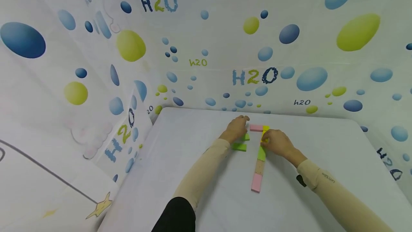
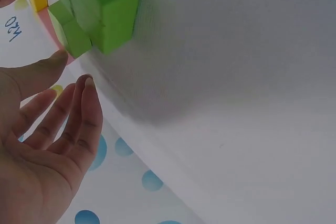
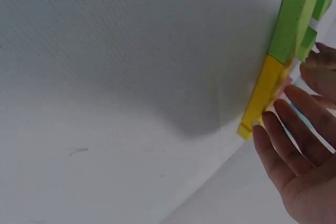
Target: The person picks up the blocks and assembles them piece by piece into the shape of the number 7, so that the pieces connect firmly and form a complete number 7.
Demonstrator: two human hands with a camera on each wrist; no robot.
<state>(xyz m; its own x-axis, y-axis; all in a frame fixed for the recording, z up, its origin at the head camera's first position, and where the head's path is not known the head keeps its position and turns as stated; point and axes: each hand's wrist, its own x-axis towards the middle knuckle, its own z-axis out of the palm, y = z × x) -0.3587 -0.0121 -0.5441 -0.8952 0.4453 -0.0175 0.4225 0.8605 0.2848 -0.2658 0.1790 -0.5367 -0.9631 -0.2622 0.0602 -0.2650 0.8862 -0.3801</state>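
My left hand (image 1: pixel 236 129) is beside two green blocks. In the left wrist view its thumb tip lies at the corner of the smaller-looking green block (image 2: pixel 71 30), and its fingers bend loosely around nothing. The other green block (image 2: pixel 105 9) is nearer that camera. My right hand (image 1: pixel 279 142) is at the far part of a row of blocks. Its extended fingers lie against or very close to the yellow block (image 3: pixel 264 90); exact contact is unclear. A green block (image 1: pixel 261 154), a plain wooden block (image 1: pixel 259 167) and a pink block (image 1: pixel 256 183) continue the row nearer me.
Another pink block (image 1: pixel 256 127) points left from the row's far end, near the left fingertips. All the blocks lie on a white tabletop (image 1: pixel 289 203). Behind it hangs a white sheet (image 1: pixel 222 31) printed with blue and green dots and lettering.
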